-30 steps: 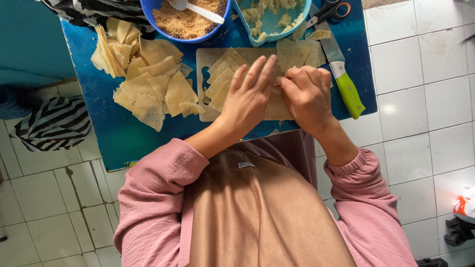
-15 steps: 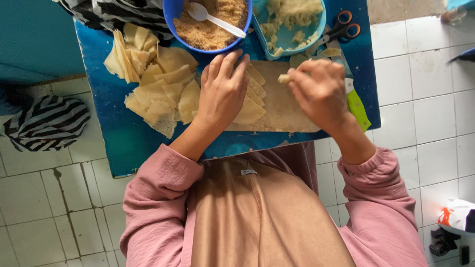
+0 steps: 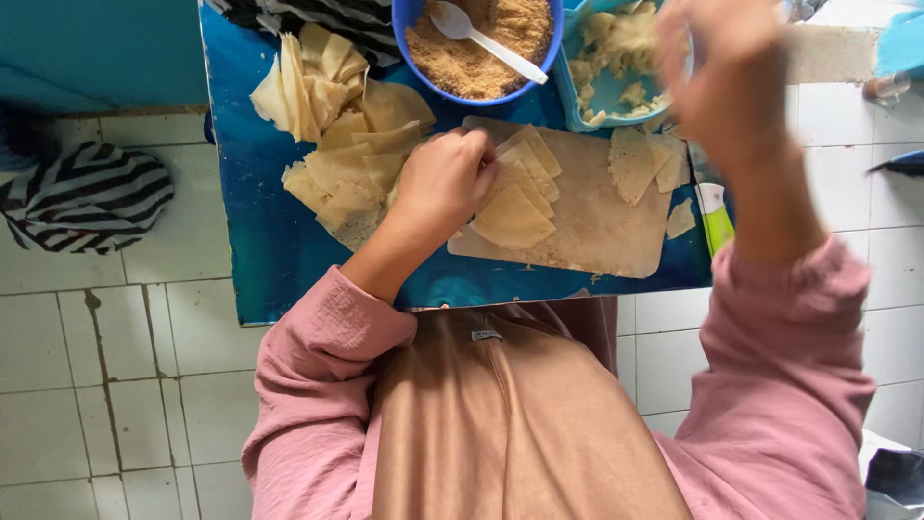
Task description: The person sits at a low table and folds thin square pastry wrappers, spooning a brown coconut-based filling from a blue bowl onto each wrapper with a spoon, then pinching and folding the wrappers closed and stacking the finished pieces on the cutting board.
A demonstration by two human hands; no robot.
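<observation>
Blue table (image 3: 289, 260) on white floor tiles (image 3: 125, 385), hands apart: left hand (image 3: 445, 183) curled on dough sheets (image 3: 515, 193), right hand (image 3: 727, 77) blurred, grip unclear.

Left hand (image 3: 443, 183) on dough sheets (image 3: 515, 197), right hand (image 3: 722, 72) blurred above blue tray (image 3: 602, 91).

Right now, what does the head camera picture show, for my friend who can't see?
A person's left hand rests on thin dough squares on a cutting board, while the blurred right hand is raised near a tub of pale pieces. A blue bowl of brown crumbs holds a white spoon.
</observation>
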